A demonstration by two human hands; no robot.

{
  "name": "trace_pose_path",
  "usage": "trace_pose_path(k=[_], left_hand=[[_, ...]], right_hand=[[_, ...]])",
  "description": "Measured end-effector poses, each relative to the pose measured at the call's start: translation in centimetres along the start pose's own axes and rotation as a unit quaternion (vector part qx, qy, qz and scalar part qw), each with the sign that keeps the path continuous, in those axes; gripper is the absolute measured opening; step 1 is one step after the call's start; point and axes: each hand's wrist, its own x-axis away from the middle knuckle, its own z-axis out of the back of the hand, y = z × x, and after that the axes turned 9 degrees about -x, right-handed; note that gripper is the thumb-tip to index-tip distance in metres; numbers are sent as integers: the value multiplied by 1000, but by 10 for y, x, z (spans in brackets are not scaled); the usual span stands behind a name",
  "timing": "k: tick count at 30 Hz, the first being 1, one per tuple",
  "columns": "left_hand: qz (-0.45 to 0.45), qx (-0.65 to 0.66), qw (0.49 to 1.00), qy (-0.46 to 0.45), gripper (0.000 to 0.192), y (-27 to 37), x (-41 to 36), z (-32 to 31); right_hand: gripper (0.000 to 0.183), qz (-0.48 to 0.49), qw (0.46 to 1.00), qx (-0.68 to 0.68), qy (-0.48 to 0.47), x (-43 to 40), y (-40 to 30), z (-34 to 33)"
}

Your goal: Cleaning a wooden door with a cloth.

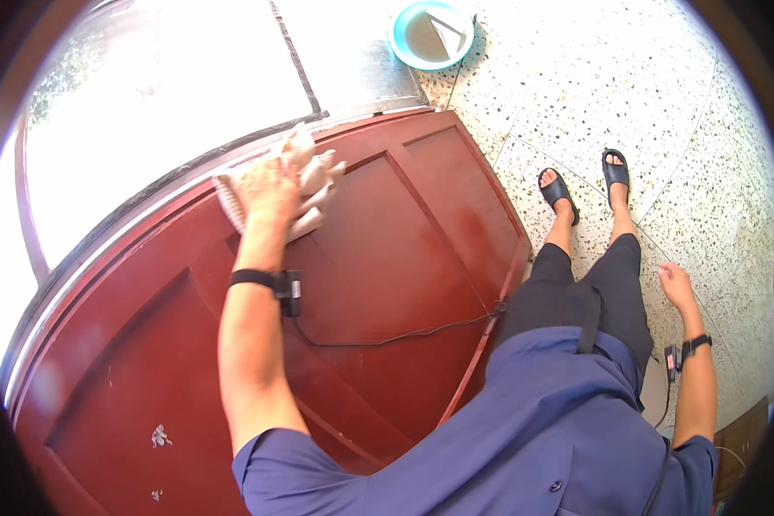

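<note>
My left hand reaches out to the upper part of a dark red panelled wooden door. Bunched under and around its fingers is a whitish cloth with a striped or ribbed part at one side. The cloth lies against the door near its long edge, and my palm and some fingertips are partly lost in the folds. At my other side, my right hand hangs low over the floor with loosely curled fingers. Nothing shows in it.
A light blue basin of murky water stands on the speckled terrazzo floor, a white-edged flat object leaning in it. A dark cable runs from my left wrist unit across the door. Beyond the door edge is a bright, framed, overexposed area.
</note>
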Motion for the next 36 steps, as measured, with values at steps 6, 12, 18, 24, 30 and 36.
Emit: trace_pose_path(k=[6, 12, 18, 24, 30, 36], left_hand=[[152, -78, 982, -82, 58, -139, 57, 61], [46, -174, 983, 31, 37, -88, 39, 46], [-21, 33, 999, -12, 39, 70, -68, -84], [-106, 7, 994, -9, 53, 214, -135, -142], [-266, -83, 957, -79, 63, 346, -101, -181], [-454, -39, 878, -149, 61, 434, 147, -266]], right_hand=[[29, -13, 998, -69, 6, -42, -35, 7], [33, -30, 994, -100, 27, -56, -51, 23], [30, 5, 991, -132, 34, -41, -30, 13], [26, -119, 983, -130, 44, -6, 44, 6], [27, -255, 960, -116, 16, -4, 93, 0], [34, -256, 951, -173, -27, -62, 59, -14]])
